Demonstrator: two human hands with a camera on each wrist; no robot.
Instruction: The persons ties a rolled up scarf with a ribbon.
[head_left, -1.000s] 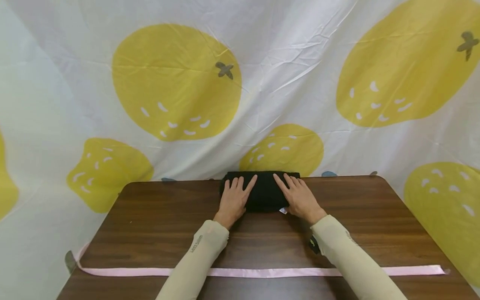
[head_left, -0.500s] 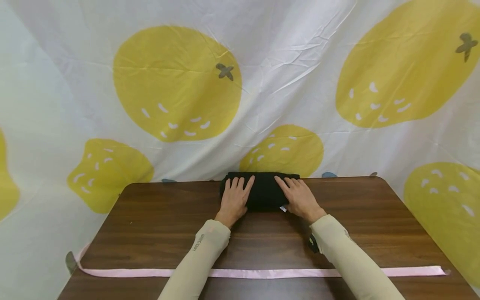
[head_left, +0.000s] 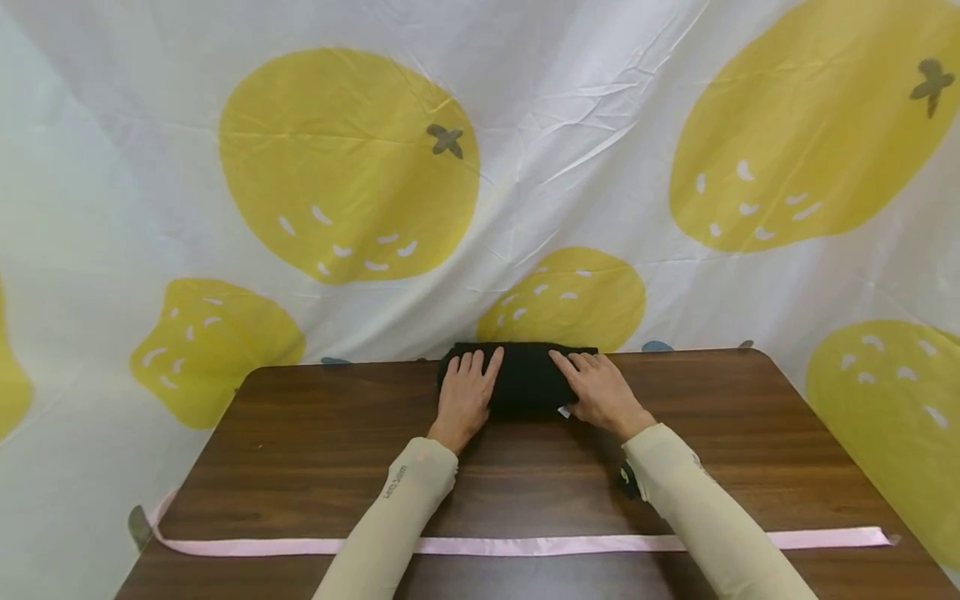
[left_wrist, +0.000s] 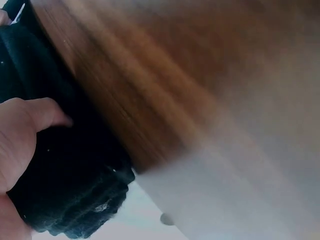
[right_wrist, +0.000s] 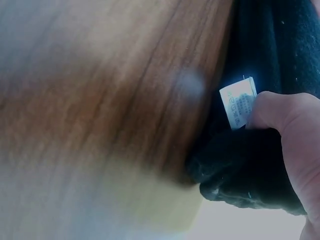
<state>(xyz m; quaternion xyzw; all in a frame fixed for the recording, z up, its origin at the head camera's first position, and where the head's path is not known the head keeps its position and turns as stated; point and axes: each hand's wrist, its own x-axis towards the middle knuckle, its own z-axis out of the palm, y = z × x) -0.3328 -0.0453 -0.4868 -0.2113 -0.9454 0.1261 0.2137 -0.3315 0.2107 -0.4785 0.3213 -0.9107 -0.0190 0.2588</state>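
Observation:
A thick rolled bundle of black cloth (head_left: 527, 379) lies across the far edge of the brown table. My left hand (head_left: 463, 396) holds its left part, fingers over the top and thumb on the near side. At the right end my right hand (head_left: 597, 389) grips it in the same way. In the left wrist view the left thumb (left_wrist: 47, 112) presses into the dark fabric, close to ragged layered folds at the end. A white printed label (right_wrist: 238, 102) pokes out of the cloth beside the right thumb (right_wrist: 272, 110).
A pink ribbon (head_left: 540, 546) runs across the near part of the wooden table (head_left: 345, 467), under both forearms, and curls over the left edge. Behind the table hangs a white curtain (head_left: 555, 100) printed with yellow lemons.
The bundle's near edge and its label have shifted slightly away from me. My left index finger has moved a little to the left. Both hands stay on the cloth.

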